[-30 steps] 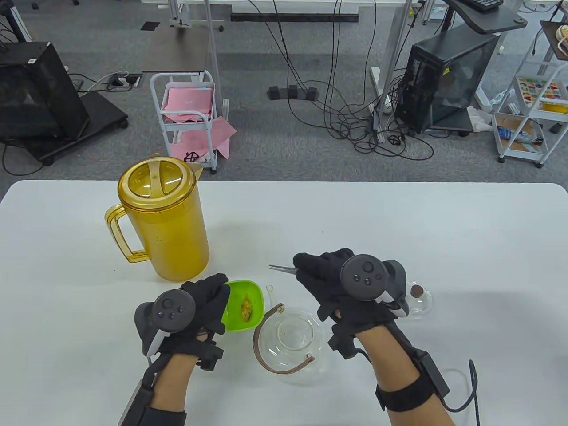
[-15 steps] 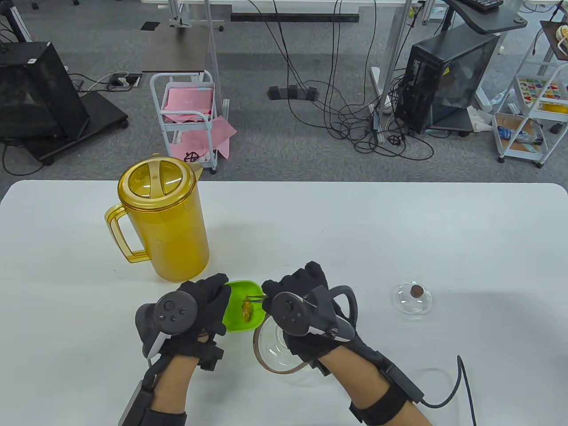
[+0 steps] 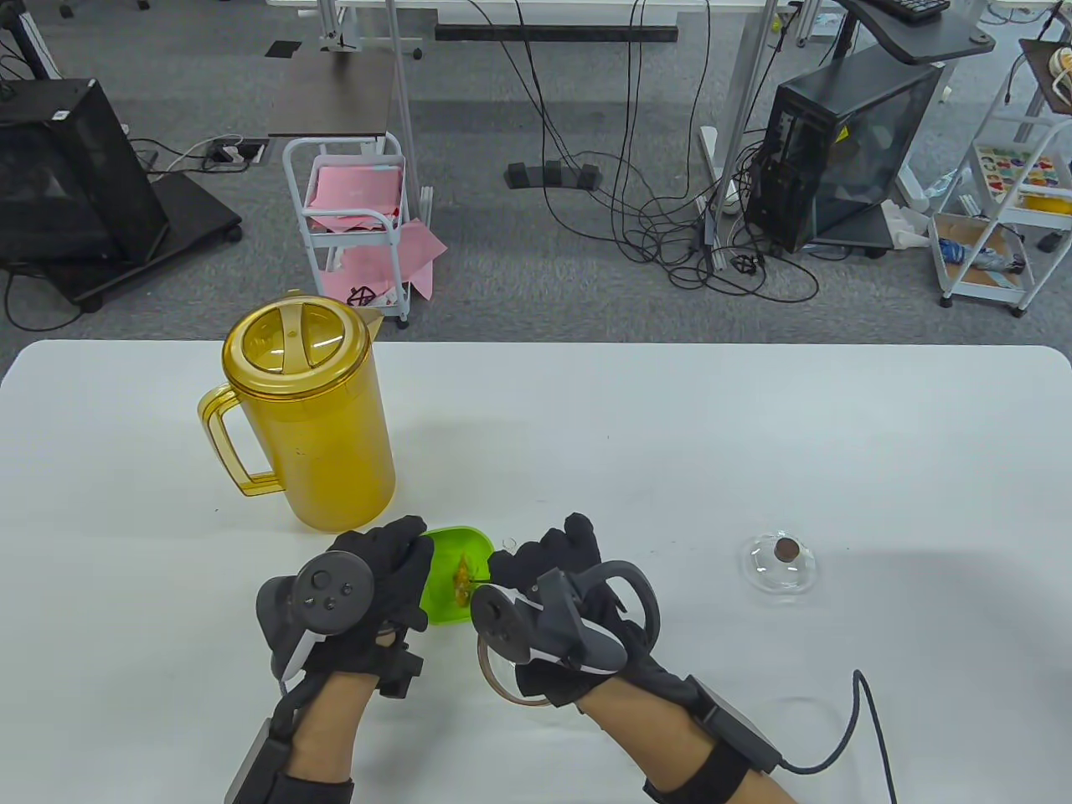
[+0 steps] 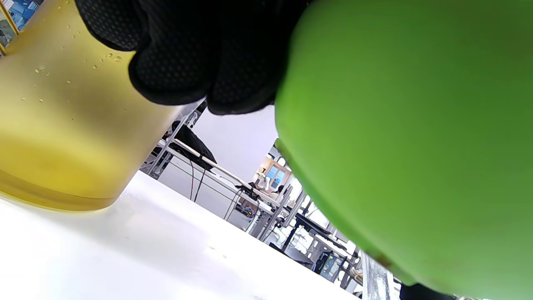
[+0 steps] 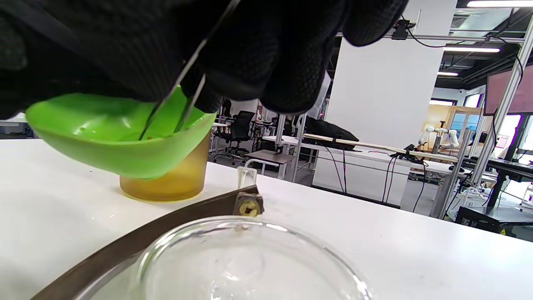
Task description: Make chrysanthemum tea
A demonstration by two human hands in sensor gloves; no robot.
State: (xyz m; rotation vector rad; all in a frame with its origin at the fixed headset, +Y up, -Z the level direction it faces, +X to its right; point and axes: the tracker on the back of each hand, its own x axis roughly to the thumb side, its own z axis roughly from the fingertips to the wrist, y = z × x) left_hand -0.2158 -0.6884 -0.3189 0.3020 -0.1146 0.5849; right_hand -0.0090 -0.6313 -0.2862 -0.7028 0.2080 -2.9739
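Steel tweezers (image 5: 183,79), pinched in the right hand (image 3: 553,586), reach dried chrysanthemum (image 3: 462,578) inside the tilted lime-green plastic bowl (image 3: 444,607), gripped by the left hand (image 3: 368,586). Next, judging by the task: lift the flower into the clear glass teapot (image 5: 233,258) just beside the bowl.

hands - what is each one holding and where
Right hand pinches tweezers by their upper shafts, tips in the green bowl. Left hand grips the bowl's left rim.

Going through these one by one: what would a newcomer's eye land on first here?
Probably the tall amber pitcher standing at the table's left. Next, just in front of it, the bright green bowl that the left hand grips, while the right hand dips tweezers toward the dried chrysanthemum inside.
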